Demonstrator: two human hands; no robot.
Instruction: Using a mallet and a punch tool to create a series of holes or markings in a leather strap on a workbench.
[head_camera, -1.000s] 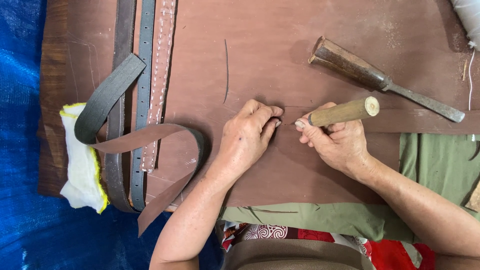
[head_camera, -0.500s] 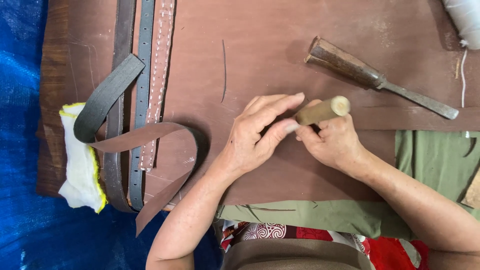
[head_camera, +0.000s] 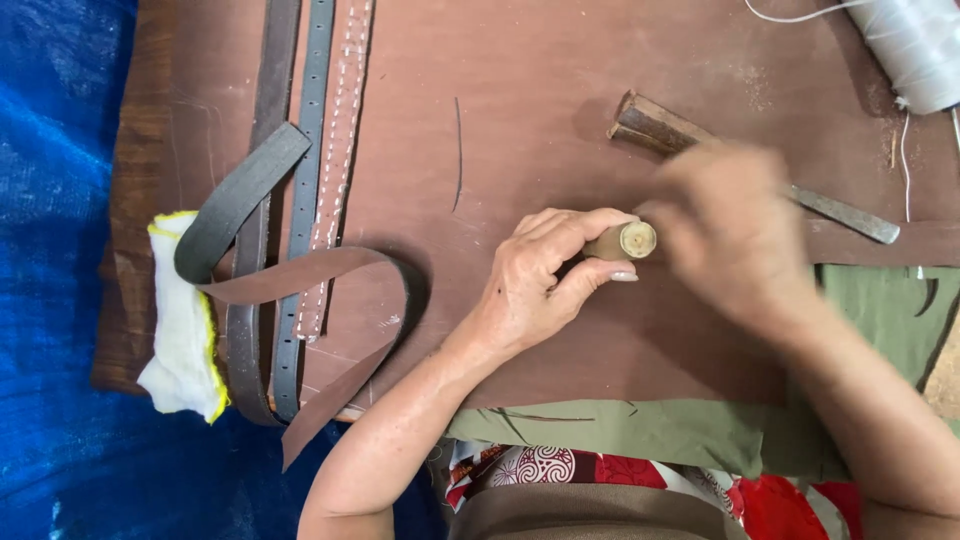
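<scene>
My left hand (head_camera: 530, 290) rests on a large brown leather sheet (head_camera: 560, 100) and pinches a short round wooden tool handle (head_camera: 622, 241) between thumb and fingers, its cut end facing up. My right hand (head_camera: 735, 235) is blurred with motion just right of that handle. It hovers over the shaft of a chisel (head_camera: 655, 120) that has a rough wooden grip and a flat metal blade (head_camera: 845, 215). The blur hides whether the right hand's fingers touch anything.
Several leather straps lie at the left: a dark one (head_camera: 240, 195), a grey punched belt (head_camera: 318, 100), a stitched strip (head_camera: 348, 100) and a looped brown strap (head_camera: 330, 265). A white cloth (head_camera: 180, 330) lies on blue tarp (head_camera: 50, 250). A thread spool (head_camera: 915, 45) sits top right, green fabric (head_camera: 620, 430) below.
The wooden handle passed from my right hand to my left. My right hand let go and swung right and up over the chisel.
</scene>
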